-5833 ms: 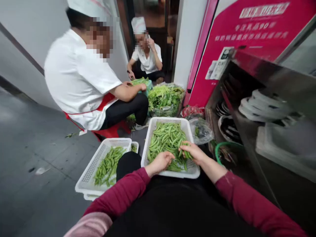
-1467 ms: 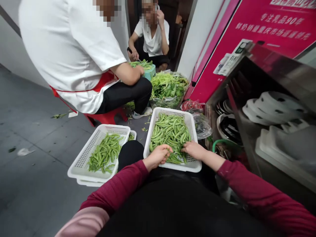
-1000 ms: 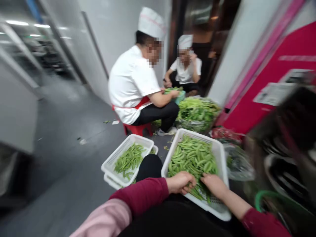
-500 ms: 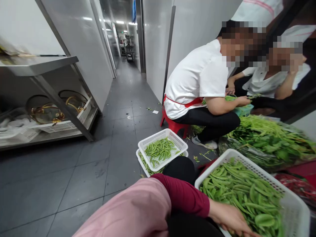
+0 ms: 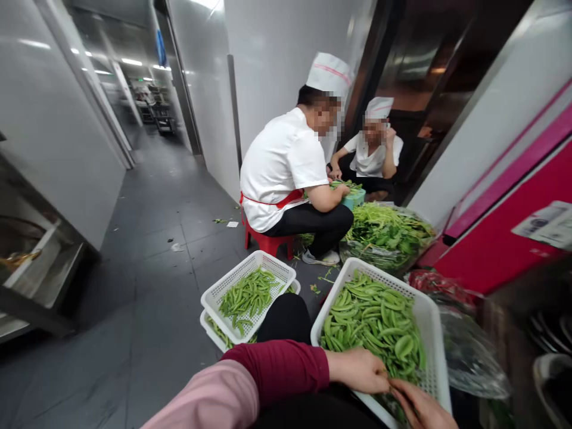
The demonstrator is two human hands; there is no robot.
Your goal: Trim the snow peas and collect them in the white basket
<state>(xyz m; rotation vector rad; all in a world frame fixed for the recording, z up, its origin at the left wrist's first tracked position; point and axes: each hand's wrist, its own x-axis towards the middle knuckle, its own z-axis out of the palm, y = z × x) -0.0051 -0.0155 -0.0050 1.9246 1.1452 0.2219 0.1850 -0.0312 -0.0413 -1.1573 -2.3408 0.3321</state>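
Over the near edge of a white plastic basket (image 5: 435, 339), my left hand (image 5: 357, 369) is closed in a pinch, its fingertips meeting those of my right hand (image 5: 422, 402). My right hand, at the bottom of the view, is pinched too. Whatever lies between the fingertips is too small or hidden to name. Flat green pea pods (image 5: 370, 316) heap up in the basket just beyond both hands. Left of my knee, a second white basket (image 5: 212, 298) with fewer pods (image 5: 250, 298) rests on another basket that also holds pods.
A co-worker in white (image 5: 286, 167) sits on a red stool (image 5: 268, 241) ahead, and another person (image 5: 375, 152) squats farther back. Leafy greens (image 5: 384, 229) lie in plastic beside them. A clear bag (image 5: 473, 357) is right of my basket; a steel shelf (image 5: 44, 292) stands left.
The view has swung right and up, so the baskets appear farther left. My right hand has come into clear view, touching my left at the fingertips over the basket.
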